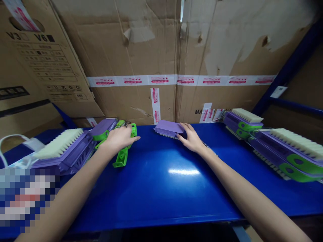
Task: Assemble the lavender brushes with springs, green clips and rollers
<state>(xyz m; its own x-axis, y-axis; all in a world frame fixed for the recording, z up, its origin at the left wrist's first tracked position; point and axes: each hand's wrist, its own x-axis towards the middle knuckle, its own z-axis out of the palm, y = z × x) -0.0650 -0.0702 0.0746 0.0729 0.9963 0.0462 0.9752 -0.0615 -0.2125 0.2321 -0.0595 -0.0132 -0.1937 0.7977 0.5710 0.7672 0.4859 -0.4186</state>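
Note:
My left hand (118, 137) is over a small group of bright green plastic pieces (122, 157) at the left middle of the shelf. Its thumb stretches away to the right, and its fingertips are partly hidden among the pieces. At the centre back, my right hand (191, 137) grips the right end of a purple brush (169, 127), with fingers on top and thumb at the near side. That brush rests with its pale bristles down, and no green part shows on it. Beside my left hand lies another purple brush body (103, 127) with a green end.
On the right lie purple-and-green brushes (285, 148), stacked in pairs, some bristles up. More purple brushes (63, 151) sit at the left by a white cable (12, 137). Large cardboard (141, 57) walls the back of the blue shelf (161, 201). A blue post (285, 67) rises at right.

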